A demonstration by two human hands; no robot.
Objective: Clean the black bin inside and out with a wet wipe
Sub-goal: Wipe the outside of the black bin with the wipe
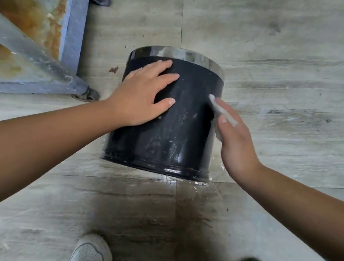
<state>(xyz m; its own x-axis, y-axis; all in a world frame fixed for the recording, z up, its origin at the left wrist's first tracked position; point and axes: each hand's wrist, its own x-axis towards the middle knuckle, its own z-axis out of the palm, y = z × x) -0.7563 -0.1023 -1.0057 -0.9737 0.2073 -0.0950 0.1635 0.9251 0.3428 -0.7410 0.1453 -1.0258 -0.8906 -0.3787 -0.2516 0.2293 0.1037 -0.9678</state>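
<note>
black bin (168, 118) lies on its side on wet floor (287, 58) | left hand (140, 95) splayed flat on it | right hand (234, 134) fingers pinch wet wipe (220, 110) at its wall | we risk it rolling if the left hand lifts

- A pale tiled floor (298, 59) with dark streaks and a wet patch.
- A rusty blue metal frame (50, 13) at upper left.
- Two white shoes (91, 254) below.
</note>
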